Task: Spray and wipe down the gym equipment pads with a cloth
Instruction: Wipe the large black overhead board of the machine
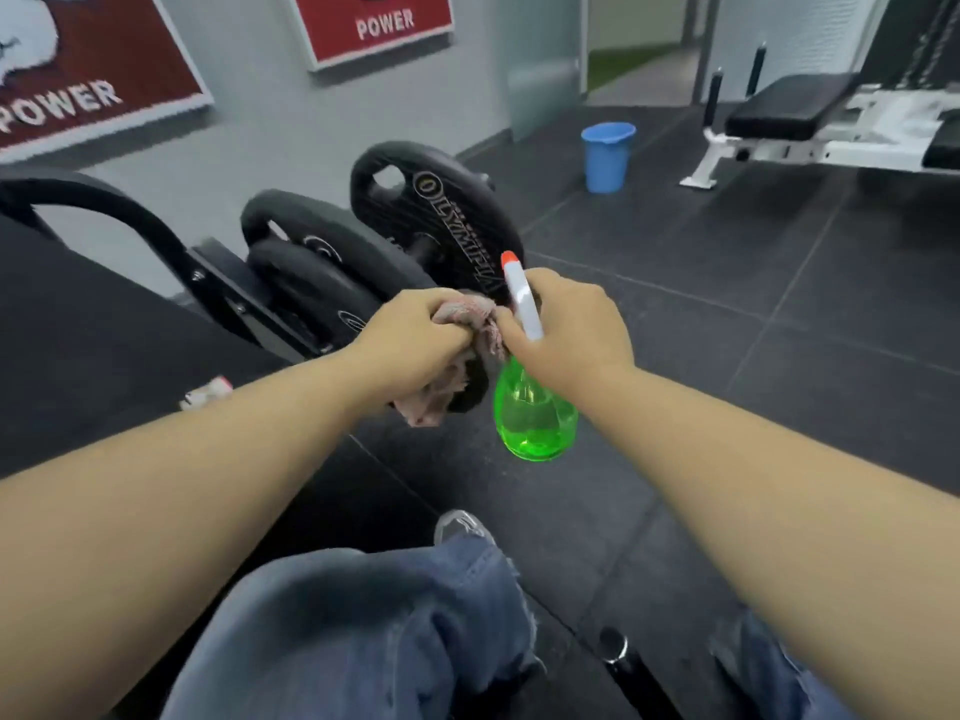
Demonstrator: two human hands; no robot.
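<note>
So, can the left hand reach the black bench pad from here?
Probably not: the left hand, gripping the cloth, is at the weight plates, while the bench pad stands across open floor. Nothing blocks it; walking over seems needed.

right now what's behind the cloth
Black weight plates stand behind it. The cloth and the left hand gripping it hide the plates' near edges, so contact cannot be seen.

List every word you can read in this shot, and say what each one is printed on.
"POWER": left red wall poster.
"POWER": middle red wall poster.
"OLYMPIA": upright black weight plate.
Round marks on the lower plates: too blurred to read.
</note>
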